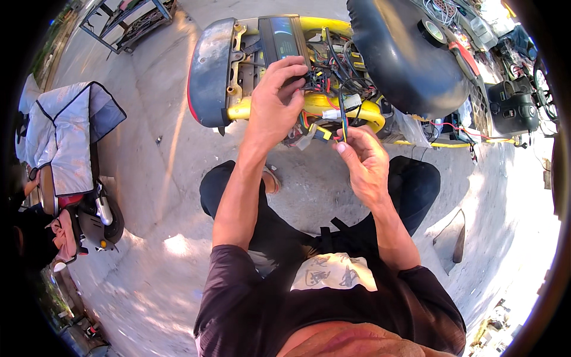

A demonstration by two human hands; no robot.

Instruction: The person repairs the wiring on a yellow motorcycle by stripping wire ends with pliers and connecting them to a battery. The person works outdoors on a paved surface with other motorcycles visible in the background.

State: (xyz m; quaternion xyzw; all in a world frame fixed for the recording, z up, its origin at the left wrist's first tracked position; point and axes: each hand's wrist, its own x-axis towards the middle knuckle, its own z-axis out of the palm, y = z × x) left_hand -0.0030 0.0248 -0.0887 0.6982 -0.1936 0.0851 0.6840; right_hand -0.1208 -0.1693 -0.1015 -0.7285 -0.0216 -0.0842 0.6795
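A yellow-framed scooter (pixel 244 109) lies in front of me with its wiring bay uncovered. My left hand (pixel 277 95) reaches over the near frame tube, its bent fingers at a cluster of black connectors (pixel 317 79) beside a dark finned box (pixel 279 38). Thumb and fingers stand apart there, with no held thing visible between them. Lower and to the right, my right hand (pixel 364 160) pinches thin coloured wires (pixel 344 122) between thumb and fingers. Just left of that pinch hangs a yellow and dark connector (pixel 323 133). A white connector (pixel 332 114) sits above it, against the tube.
A black seat (pixel 410 56) rests at the right of the bay, with a tape roll (pixel 432 32) on it. Farther right are a black box-shaped case (pixel 513 106) and loose wires. Another scooter with a silver cover (pixel 62 134) stands left. A metal rack (pixel 128 27) is behind.
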